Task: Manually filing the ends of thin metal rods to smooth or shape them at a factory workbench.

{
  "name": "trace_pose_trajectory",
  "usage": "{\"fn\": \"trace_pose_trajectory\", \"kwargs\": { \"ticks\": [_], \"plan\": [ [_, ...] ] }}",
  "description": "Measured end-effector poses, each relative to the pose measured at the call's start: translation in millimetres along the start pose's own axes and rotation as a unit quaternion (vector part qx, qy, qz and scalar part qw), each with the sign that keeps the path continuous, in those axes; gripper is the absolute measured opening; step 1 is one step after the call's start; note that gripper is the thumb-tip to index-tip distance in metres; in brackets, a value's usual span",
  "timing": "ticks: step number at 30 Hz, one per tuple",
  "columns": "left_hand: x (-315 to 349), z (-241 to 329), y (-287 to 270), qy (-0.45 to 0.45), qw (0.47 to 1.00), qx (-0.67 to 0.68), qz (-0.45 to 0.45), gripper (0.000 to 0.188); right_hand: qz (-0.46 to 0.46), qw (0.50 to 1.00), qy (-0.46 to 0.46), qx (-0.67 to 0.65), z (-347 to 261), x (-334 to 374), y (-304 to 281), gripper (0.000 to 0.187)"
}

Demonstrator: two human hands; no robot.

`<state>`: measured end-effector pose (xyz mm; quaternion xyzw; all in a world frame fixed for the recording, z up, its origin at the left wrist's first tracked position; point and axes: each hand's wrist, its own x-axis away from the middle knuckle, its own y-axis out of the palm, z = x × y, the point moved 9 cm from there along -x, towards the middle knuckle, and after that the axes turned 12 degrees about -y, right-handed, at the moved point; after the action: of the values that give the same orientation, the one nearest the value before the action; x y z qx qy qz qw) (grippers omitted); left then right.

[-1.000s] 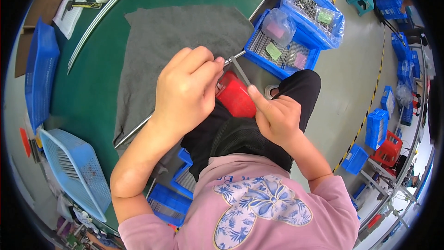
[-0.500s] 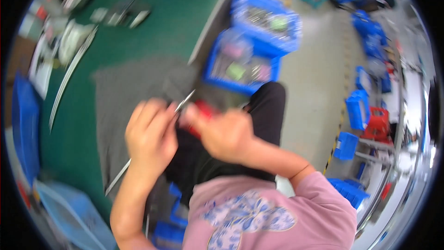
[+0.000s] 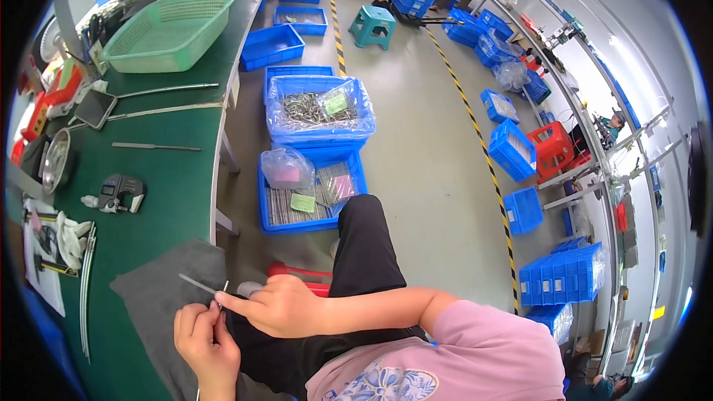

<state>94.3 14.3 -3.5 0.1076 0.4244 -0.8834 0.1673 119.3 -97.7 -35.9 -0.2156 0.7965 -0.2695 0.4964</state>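
A: Where are the hands?
B: Low in the view, close to the body. The left hand [image 3: 204,341] pinches a thin metal rod [image 3: 224,291], its tip standing up past the fingers. The right hand [image 3: 286,308] is closed on a flat grey strip [image 3: 194,282], index finger stretched toward the rod.

A: Do strip and rod touch?
B: They seem to meet right by the fingertips, but the spot is small and partly covered, so contact is uncertain.

A: How far along is it, then?
B: Under way, by the look of it — both pieces are in hand, and this rod has not been put down. Whether its tip is finished doesn't show.

A: What lies around them?
B: A grey cloth [image 3: 160,289] just behind, draped over the edge of the green table [image 3: 160,171]. Farther left on it, long rods [image 3: 88,282] lie by the border; beyond the cloth sits a dark measuring gauge [image 3: 111,191].

A: And past that?
B: On the floor, a blue crate [image 3: 297,228] of slim metal pieces — worked or unworked, nothing tells. Behind it stands a bag-lined crate [image 3: 312,132] of small metal parts, then a turquoise stool [image 3: 373,26].
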Motion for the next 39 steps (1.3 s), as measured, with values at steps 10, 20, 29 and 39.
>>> {"fn": "trace_pose_trajectory", "kwargs": {
  "ticks": [10, 20, 29, 39],
  "plan": [
    [-3, 1, 1, 0.008, 1.0, 0.021, -0.002, 0.013, 0.033, 0.999, -0.001, 0.014, 0, 13, -3, 0.056],
    [-1, 1, 2, -0.003, 1.0, 0.025, -0.001, 0.013, 0.003, 1.0, 0.002, 0.01, -2, 15, -7, 0.055],
    [-1, 3, -4, 0.005, 1.0, 0.008, 0.0, 0.011, 0.037, 0.999, -0.012, 0.014, -3, 13, -4, 0.051],
    [-11, 6, 0, -0.004, 1.0, 0.03, -0.003, 0.013, 0.036, 0.998, -0.054, -0.002, 2, 27, -12, 0.048]
  ]
}}
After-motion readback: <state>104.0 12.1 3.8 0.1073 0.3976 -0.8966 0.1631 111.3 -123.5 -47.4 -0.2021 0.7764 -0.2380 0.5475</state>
